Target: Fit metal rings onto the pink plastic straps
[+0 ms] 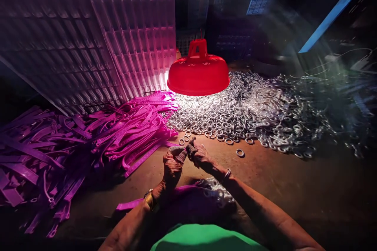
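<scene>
Both hands are up together in front of the person, right at the edge of the lamplight. The left hand (172,164) is curled shut, its fingertips wrapped in what looks like cloth, pinching something small; the right hand (198,153) meets it fingertip to fingertip, also closed, with the same wrapping on its fingers. What sits between them is too small and dark to make out. A watch (149,199) shows on the left wrist and a bangle (227,173) on the right.

Just beyond the hands, on the brown floor (279,180), lies a huge heap of metal rings (250,110), shining white under a red lamp (198,72) that hangs low over it. A few loose rings (240,152) have strayed from the heap, near the right hand. To the left sprawls a pile of purple plastic straps (112,133), its near edge just beside the left hand. One strap (129,204) runs under the left wrist across the lap, and a small cluster of rings in the lap (216,192) sits below the right forearm. Behind the straps, big gridded crates (118,39) lean up, glowing pink. The green shirt (203,239) shows at the bottom. The far right is dim and blurred.
</scene>
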The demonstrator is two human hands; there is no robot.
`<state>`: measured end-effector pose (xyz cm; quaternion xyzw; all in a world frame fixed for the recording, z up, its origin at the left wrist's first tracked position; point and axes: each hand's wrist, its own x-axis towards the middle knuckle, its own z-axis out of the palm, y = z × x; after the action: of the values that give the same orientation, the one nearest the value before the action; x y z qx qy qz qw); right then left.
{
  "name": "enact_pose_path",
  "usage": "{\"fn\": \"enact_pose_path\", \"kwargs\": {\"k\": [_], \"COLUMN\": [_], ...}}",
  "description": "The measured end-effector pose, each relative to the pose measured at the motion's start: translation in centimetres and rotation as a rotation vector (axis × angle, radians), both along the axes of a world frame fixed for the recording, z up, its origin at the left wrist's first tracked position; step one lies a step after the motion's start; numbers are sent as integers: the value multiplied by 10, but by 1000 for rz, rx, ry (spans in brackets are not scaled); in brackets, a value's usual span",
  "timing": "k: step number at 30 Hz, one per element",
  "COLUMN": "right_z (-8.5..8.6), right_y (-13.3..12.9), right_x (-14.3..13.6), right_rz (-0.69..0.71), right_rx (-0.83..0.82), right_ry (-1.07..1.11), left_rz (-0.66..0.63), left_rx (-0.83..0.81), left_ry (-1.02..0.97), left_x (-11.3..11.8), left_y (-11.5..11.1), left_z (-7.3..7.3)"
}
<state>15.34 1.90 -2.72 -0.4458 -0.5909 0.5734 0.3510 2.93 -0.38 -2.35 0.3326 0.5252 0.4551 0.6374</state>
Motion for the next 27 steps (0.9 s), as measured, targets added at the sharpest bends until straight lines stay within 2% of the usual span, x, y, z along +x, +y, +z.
{"fn": "enact_pose_path", "kwargs": {"k": [2,4,6,9,13,17,19,22,25,27], "right_z": [3,9,18,33,49,55,53,46,39,34], "right_y": [2,3,1,-13,-51,-90,-105,-121,-133,-139], "right_x": [-3,-4,0,13,32,47,53,58,59,57], "right_rz": [-37,-95,-46,168,354,381,356,330,261,211], "right_rx": [35,188,360,539,489,447,447,385,191,79], "right_ry": [-9,-49,-136,-277,-340,-454,-483,-451,-348,-280], "left_rz": [85,97,-27,-267,-467,-644,-698,-732,-717,-708], "left_rx": [52,63,1,-85,-111,-156,-128,-131,-198,-181], "left_ry": [42,106,159,145,185,230,139,3,-127,-162], "left_x": [-1,-6,-12,-22,-27,-25,-22,-18,-16,-16], "left_y": [-1,-1,-1,-5,-15,-30,-39,-54,-70,-79], "left_z": [7,18,31,52,79,96,96,84,67,62]}}
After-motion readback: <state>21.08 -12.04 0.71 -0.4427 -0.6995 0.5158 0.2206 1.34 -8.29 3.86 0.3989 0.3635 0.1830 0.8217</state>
